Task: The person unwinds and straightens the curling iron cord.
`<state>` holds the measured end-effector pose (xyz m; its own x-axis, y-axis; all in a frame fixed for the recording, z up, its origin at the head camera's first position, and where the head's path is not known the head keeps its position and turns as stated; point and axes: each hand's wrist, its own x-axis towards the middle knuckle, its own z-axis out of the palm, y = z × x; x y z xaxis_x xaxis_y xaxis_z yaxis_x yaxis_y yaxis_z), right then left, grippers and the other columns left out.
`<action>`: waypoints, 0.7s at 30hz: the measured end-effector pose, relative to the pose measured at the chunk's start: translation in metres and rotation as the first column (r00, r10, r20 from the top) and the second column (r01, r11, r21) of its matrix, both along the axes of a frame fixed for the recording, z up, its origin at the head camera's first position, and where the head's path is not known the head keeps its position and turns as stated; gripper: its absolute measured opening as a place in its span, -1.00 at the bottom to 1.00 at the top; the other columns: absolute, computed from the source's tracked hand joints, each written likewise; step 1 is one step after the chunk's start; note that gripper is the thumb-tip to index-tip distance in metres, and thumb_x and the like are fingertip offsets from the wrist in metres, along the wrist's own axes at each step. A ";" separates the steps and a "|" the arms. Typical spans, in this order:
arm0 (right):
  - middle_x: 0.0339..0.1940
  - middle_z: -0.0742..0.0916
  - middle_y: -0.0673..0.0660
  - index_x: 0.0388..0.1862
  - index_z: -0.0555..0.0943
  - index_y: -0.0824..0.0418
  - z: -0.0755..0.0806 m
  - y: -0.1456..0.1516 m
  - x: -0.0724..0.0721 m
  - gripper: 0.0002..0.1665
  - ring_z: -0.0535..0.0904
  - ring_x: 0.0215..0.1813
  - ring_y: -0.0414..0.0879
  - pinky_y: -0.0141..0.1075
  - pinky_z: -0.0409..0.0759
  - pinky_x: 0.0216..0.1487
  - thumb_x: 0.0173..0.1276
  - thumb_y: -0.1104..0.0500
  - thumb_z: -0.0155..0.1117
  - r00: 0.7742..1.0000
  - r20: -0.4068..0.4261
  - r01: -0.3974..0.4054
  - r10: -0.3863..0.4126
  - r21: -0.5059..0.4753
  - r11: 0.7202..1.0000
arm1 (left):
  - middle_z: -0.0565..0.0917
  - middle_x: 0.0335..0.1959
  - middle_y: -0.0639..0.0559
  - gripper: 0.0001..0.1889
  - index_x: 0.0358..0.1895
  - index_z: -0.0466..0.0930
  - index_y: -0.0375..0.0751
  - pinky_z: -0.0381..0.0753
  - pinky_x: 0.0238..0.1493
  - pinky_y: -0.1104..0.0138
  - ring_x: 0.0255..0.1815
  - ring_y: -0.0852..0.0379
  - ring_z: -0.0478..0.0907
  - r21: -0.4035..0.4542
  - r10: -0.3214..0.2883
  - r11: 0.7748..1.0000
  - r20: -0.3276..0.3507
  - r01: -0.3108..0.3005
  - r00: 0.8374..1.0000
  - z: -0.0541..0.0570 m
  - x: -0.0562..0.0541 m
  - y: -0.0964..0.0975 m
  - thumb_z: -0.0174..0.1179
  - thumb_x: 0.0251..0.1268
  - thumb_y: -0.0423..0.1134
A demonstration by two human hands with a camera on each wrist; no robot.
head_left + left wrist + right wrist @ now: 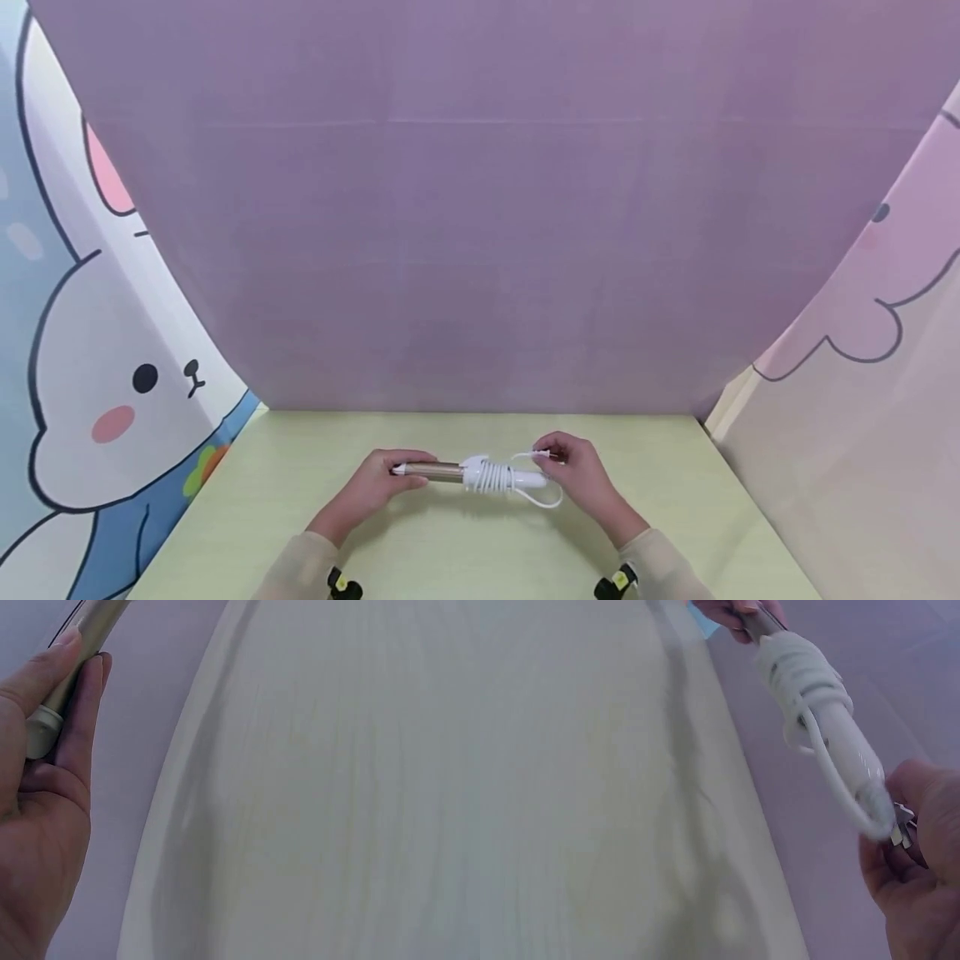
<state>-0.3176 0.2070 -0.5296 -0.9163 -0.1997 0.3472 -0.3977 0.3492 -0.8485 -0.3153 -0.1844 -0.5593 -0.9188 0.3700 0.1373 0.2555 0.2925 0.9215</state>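
Note:
A curling iron with a gold-brown barrel [444,472] and a white handle [531,480] is held level above the table. My left hand [372,483] grips the barrel near its pale tip [45,729], thumb on one side and fingers on the other. Several turns of white cord [491,477] are wound round the handle, and a loose loop hangs below its end. Between the thumb and fingers of my right hand [583,475] is the plug [542,453] of that cord. Its metal prongs [900,831] show in the right wrist view.
Beneath both hands lies a pale wood-grain table [480,554]. A purple cloth [480,250] rises behind its far edge. Cartoon-printed curtains stand on the left [82,375] and the right [862,433].

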 end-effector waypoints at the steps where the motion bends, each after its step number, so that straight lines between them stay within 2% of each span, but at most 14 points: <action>1: -0.22 0.81 0.11 -0.12 0.81 0.28 0.000 0.002 -0.001 -0.87 0.68 -0.21 -0.17 -0.37 0.69 -0.15 0.42 0.41 0.56 1.000 0.010 -0.010 0.010 -0.011 1.000 | 0.84 0.08 -0.01 -0.66 0.20 0.86 0.06 0.65 -0.21 0.31 -0.21 0.13 0.65 0.003 -0.001 1.000 0.003 0.001 1.000 0.000 0.000 -0.001 0.57 0.41 -0.15; 4: -0.14 0.82 0.18 -0.06 0.79 0.37 -0.001 0.006 -0.004 -0.86 0.68 -0.18 -0.16 -0.39 0.68 -0.11 0.43 0.42 0.54 0.999 0.037 -0.032 0.033 -0.036 0.999 | 0.83 0.09 -0.02 -0.66 0.21 0.86 0.06 0.61 -0.26 0.32 -0.26 0.15 0.59 0.023 -0.003 1.000 0.009 0.003 1.000 0.000 0.000 -0.005 0.57 0.41 -0.15; 8: -0.07 0.82 0.26 0.00 0.75 0.46 -0.006 0.011 -0.007 -0.79 0.70 -0.13 -0.17 -0.38 0.69 -0.07 0.44 0.44 0.53 0.997 0.031 -0.072 0.074 -0.054 0.996 | 0.83 0.10 -0.02 -0.64 0.21 0.86 0.03 0.56 -0.30 0.36 -0.31 0.19 0.54 0.043 0.004 0.999 0.012 -0.005 1.000 0.002 0.000 -0.007 0.58 0.39 -0.16; 12: -0.04 0.82 0.31 0.04 0.75 0.45 -0.011 0.015 -0.009 -0.76 0.72 -0.09 -0.18 -0.38 0.70 -0.06 0.43 0.45 0.53 0.994 0.027 -0.101 0.103 -0.074 0.992 | 0.83 0.10 0.00 -0.63 0.22 0.86 -0.02 0.58 -0.25 0.36 -0.25 0.18 0.58 0.053 0.026 0.998 0.007 -0.027 1.000 0.006 0.002 -0.008 0.59 0.39 -0.16; 16: -0.06 0.81 0.29 0.04 0.76 0.43 -0.016 0.020 -0.010 -0.75 0.70 -0.10 -0.21 -0.39 0.69 -0.08 0.41 0.47 0.52 0.993 0.014 -0.116 0.118 -0.083 0.990 | 0.82 0.06 0.01 -0.63 0.22 0.86 -0.04 0.52 -0.31 0.37 -0.27 0.18 0.54 0.067 0.068 0.995 0.006 -0.069 0.998 0.007 0.003 -0.009 0.59 0.39 -0.16; 21: -0.14 0.82 0.20 0.02 0.77 0.42 -0.021 0.023 -0.008 -0.77 0.66 -0.19 -0.22 -0.40 0.67 -0.16 0.41 0.46 0.52 0.991 0.041 -0.127 0.131 -0.085 0.988 | 0.80 0.10 -0.13 -0.64 0.23 0.86 -0.02 0.44 -0.37 0.35 -0.27 0.14 0.52 0.097 0.115 0.988 0.032 -0.118 0.993 0.009 0.001 -0.013 0.58 0.40 -0.20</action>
